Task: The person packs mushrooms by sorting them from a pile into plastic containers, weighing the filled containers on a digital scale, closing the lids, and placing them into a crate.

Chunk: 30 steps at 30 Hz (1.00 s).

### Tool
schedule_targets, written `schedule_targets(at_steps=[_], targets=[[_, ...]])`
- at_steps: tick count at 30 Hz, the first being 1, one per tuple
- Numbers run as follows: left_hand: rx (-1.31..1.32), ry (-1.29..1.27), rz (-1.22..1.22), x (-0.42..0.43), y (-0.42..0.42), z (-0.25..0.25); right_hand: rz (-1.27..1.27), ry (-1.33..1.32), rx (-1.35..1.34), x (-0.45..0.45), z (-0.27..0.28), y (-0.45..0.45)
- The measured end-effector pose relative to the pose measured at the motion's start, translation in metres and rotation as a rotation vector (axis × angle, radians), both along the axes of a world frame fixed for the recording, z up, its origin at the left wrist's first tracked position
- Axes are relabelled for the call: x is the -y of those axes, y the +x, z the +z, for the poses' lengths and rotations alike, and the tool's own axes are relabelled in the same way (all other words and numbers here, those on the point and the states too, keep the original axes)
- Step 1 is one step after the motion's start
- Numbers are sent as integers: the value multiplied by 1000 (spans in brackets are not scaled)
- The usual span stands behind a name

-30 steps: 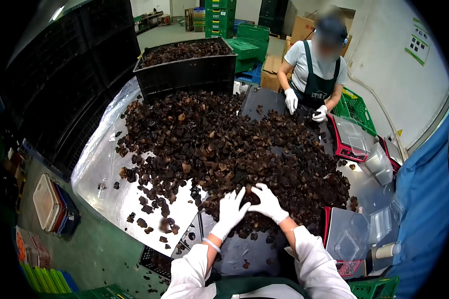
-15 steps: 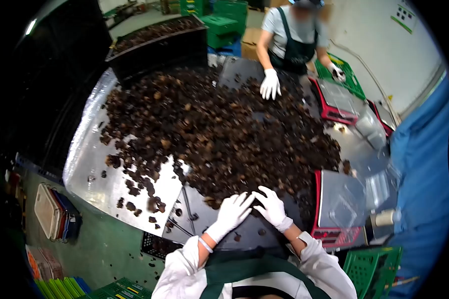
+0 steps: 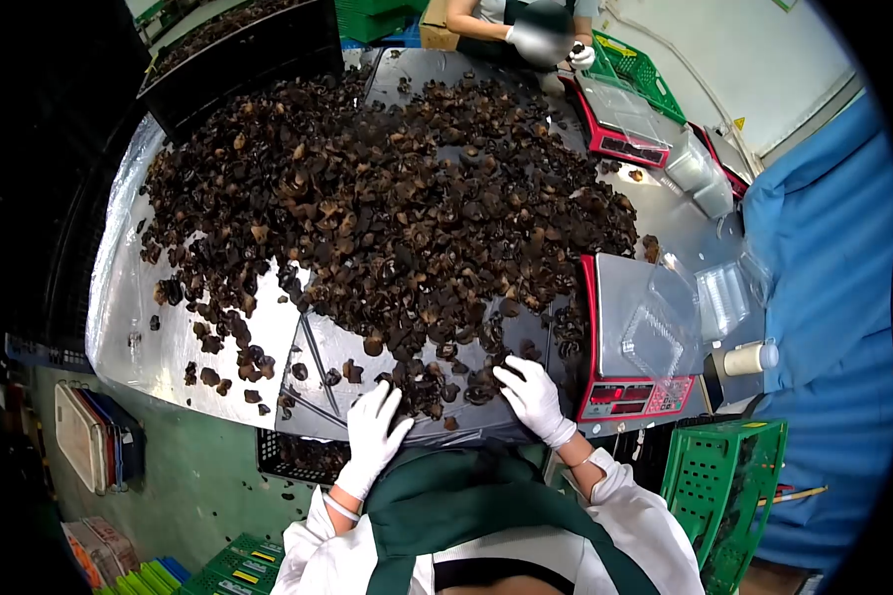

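Dark brown, crinkled fungus pieces point(image 3: 367, 208) are heaped over the metal table point(image 3: 189, 359). My left hand point(image 3: 375, 432), in a white glove, is at the table's near edge with its fingers apart, beside a small cluster of pieces point(image 3: 422, 387). On the other side of that cluster is my right hand point(image 3: 534, 399), also gloved, its fingers spread and touching pieces at their tips. Neither hand grips anything visible. A red scale point(image 3: 605, 382) with clear plastic trays point(image 3: 655, 332) on it is just right of my right hand.
A co-worker's gloved hands point(image 3: 541, 42) are at the far side, by a second red scale point(image 3: 620, 124). A black crate point(image 3: 248, 64) stands far left, a green crate point(image 3: 719, 486) near right. A white bottle point(image 3: 751, 358) lies right; a blue curtain point(image 3: 824, 297) hangs beyond.
My hands have moved apart and nearer to my body, with a small cluster of pieces now between them. The view has tilted down. The co-worker's hands have come together.
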State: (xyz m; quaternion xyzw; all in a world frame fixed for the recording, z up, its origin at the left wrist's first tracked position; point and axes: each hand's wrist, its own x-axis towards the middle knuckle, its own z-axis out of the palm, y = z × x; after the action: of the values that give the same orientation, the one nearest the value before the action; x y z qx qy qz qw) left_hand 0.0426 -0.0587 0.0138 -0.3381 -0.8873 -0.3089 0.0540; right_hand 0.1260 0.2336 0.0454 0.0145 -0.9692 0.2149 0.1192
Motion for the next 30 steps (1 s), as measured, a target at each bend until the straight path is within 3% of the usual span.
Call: schedule_targets(at_steps=[3, 10, 12, 14, 18, 22, 25, 30], targets=[[54, -24, 44, -8, -2, -5, 8, -14, 23, 10, 9, -11], [-18, -97, -331, -27, 0, 3, 259, 167, 181, 46, -13, 1], [-85, -123, -302, -12, -1, 7, 265, 158, 119, 33, -15, 18], [-77, -91, -107, 2, 0, 9, 155, 203, 79, 20, -6, 24], [76, -47, 151, 24, 3, 2, -31, 73, 15, -10, 12, 24], [200, -89, 218, 24, 5, -1, -232, -80, -27, -30, 3, 25], [187, -208, 177, 12, 0, -5, -299, -111, 17, -20, -17, 13], [233, -15, -101, 1, -4, -1, -101, -326, 22, 9, -5, 9]])
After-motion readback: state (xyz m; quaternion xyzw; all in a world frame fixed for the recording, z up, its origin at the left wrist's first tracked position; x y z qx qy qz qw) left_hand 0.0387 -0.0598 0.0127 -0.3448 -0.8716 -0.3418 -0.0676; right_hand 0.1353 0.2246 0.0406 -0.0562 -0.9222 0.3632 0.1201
